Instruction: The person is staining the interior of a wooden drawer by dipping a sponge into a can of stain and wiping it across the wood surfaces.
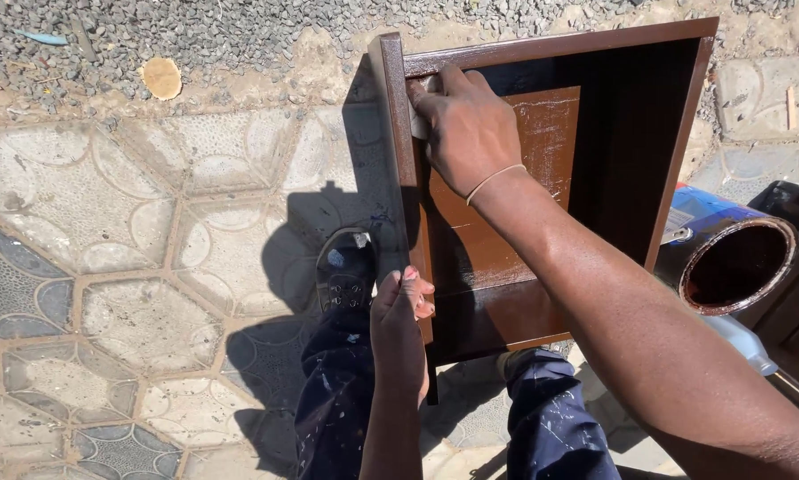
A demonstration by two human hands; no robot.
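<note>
1. Brown-stained wood forms an open box-shaped cabinet (595,178), which stands on patterned paving stones (106,267) between the person's knees, its open side facing the camera.
2. The right hand (466,133) reaches in from the lower right and presses a small pale pad (417,120), possibly sandpaper or a cloth, against the inner face of the left side panel (398,116), near the cabinet's top left corner. The fingers are curled over the pad and grip it.
3. The left hand (399,320) closes around the lower end of the same left side panel, near the bottom left corner, and steadies the cabinet.
4. Progress, as judged from the surfaces: the outer frame and side panels show an even dark brown coat. The lighter inner back panel (542,151) shows whitish streaks and scuffs along its upper and right edges, so the finish there appears incomplete. Only the top left corner is under the pad; the rest of the inside looks untreated.
5. An open tin (737,262) with dark brown residue inside lies tilted just beside the cabinet's right edge.
6. Paint-spotted dark blue trousers (551,427) and one sandalled foot (346,267) sit at the cabinet's lower left. Gravel (239,27) borders the paving at the far side.
</note>
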